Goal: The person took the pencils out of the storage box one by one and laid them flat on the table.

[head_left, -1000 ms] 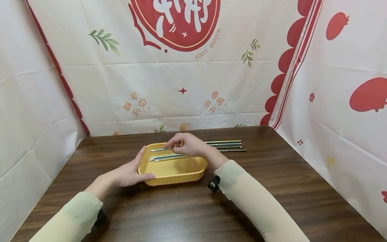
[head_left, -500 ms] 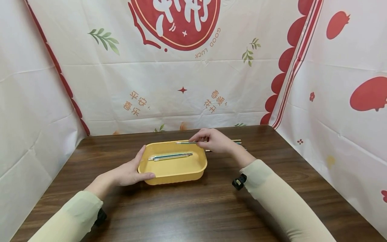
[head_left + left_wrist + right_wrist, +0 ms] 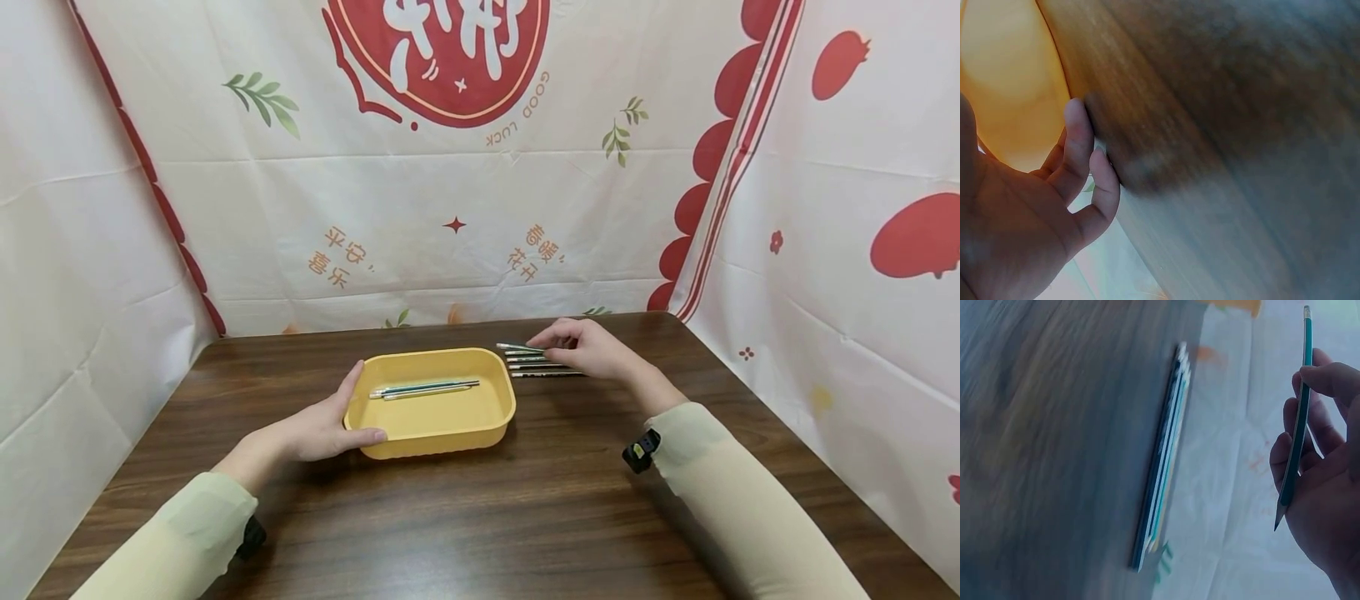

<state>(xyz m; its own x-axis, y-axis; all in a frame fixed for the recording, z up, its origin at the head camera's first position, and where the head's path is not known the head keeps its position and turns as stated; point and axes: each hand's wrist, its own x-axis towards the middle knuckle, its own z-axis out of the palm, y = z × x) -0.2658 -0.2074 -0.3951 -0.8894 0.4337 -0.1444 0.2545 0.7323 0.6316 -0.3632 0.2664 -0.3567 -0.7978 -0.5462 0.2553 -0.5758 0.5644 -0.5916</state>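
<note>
My left hand (image 3: 311,432) grips the left end of a yellow plastic tray (image 3: 450,421), thumb over the near rim and fingers against the outer wall (image 3: 1077,134). A few pencils (image 3: 427,390), teal and pale yellow, lie inside it. To the tray's right, my right hand (image 3: 596,348) pinches a dark green pencil (image 3: 1300,419) between thumb and fingers, its white eraser end pointing left and its sharpened tip by the palm. The held pencil is above the far side of a row of several pencils (image 3: 1163,456) on the table, partly hidden behind the hand in the head view.
The dark wood table (image 3: 450,517) reaches back to a white printed cloth (image 3: 420,200), which also hangs at both sides. Black wrist cameras (image 3: 641,450) sit at both cuffs.
My right hand has carried the green pencil from over the tray to the right, above the row of pencils on the table. The left hand and tray have stayed in place.
</note>
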